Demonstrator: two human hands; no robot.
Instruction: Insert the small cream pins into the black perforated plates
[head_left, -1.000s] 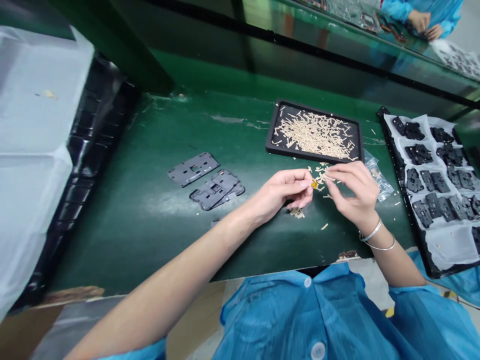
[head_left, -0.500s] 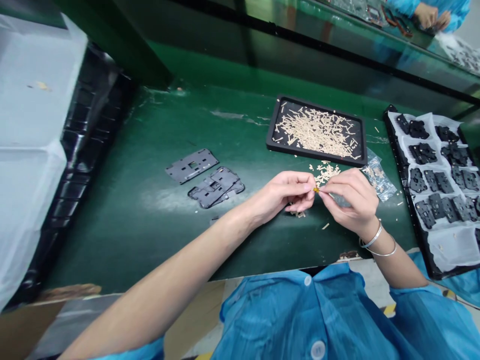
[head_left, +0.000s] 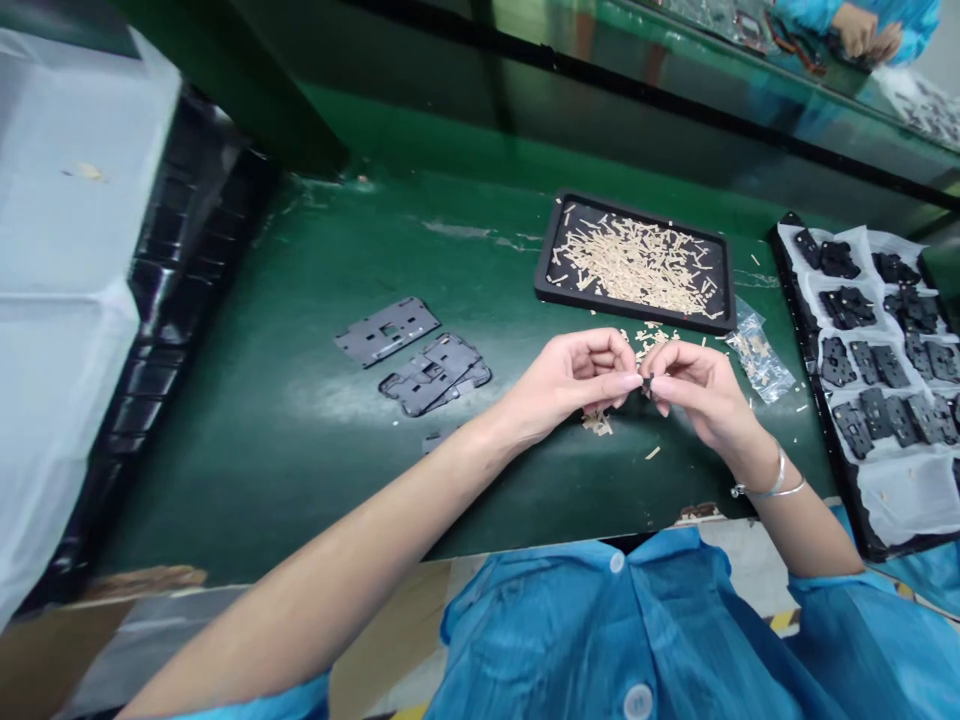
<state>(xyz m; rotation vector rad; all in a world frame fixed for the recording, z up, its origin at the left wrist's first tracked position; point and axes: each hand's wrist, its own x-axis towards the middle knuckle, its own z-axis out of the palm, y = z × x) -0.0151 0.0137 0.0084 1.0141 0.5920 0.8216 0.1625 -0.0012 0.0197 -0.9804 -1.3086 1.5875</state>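
Between my two hands is a small dark piece (head_left: 647, 384), mostly covered by fingertips. My left hand (head_left: 581, 375) pinches it from the left with thumb and fingers. From the right, my right hand (head_left: 694, 385) closes thumb and fingers on the same piece. Beneath and behind the hands lie loose cream-coloured strips (head_left: 598, 422) on the green table (head_left: 300, 480). Left of my hands, a flat dark plastic plate (head_left: 388, 330) with cut-outs lies beside overlapping similar plates (head_left: 431, 375).
A black tray (head_left: 555, 288) heaped with cream strips stands behind my hands. A clear plastic bag (head_left: 759, 350) lies right of it. At far right, a lined tray (head_left: 900, 490) holds dark parts. White-lined black trays (head_left: 67, 230) stand at left. Another person's hands (head_left: 866, 32) show across the divider.
Both hands have turned, and the fingers have shifted their grip. A yellow spot showed between the fingertips before; a dark piece shows there now. The plates and trays stay put.
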